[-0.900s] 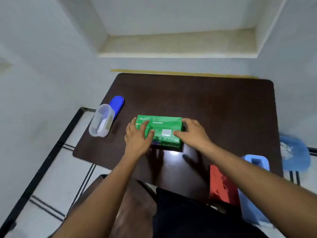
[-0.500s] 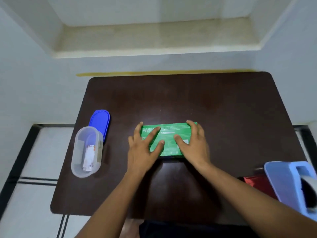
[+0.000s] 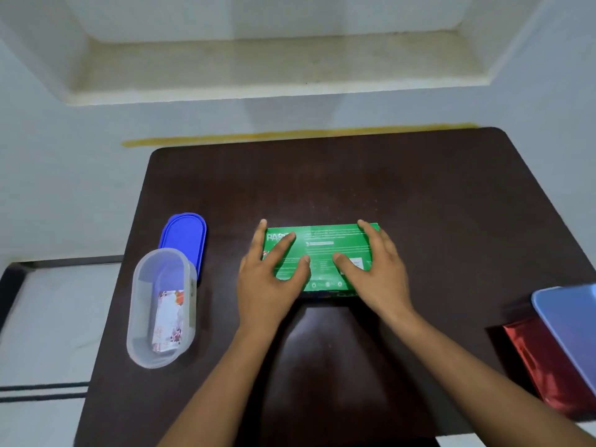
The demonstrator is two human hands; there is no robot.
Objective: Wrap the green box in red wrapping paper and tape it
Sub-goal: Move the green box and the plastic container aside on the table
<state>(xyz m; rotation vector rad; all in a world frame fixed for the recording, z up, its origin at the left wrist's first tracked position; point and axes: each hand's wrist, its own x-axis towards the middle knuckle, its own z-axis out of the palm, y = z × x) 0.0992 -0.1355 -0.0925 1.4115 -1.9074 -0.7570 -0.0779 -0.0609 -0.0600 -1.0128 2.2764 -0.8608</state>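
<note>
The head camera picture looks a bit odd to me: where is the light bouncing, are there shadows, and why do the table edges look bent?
Head view: a pale sheen lies on the dark table behind the green box; both hands, left hand and right hand, cast soft shadows toward the person; the red wrapping paper glints; the wide lens bows the table's edges; the box's print is too blurred to read.

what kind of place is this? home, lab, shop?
Likely a home room: a small dark table pushed against a plain white wall with a recessed ledge, a tiled floor, and a household plastic container.
</note>
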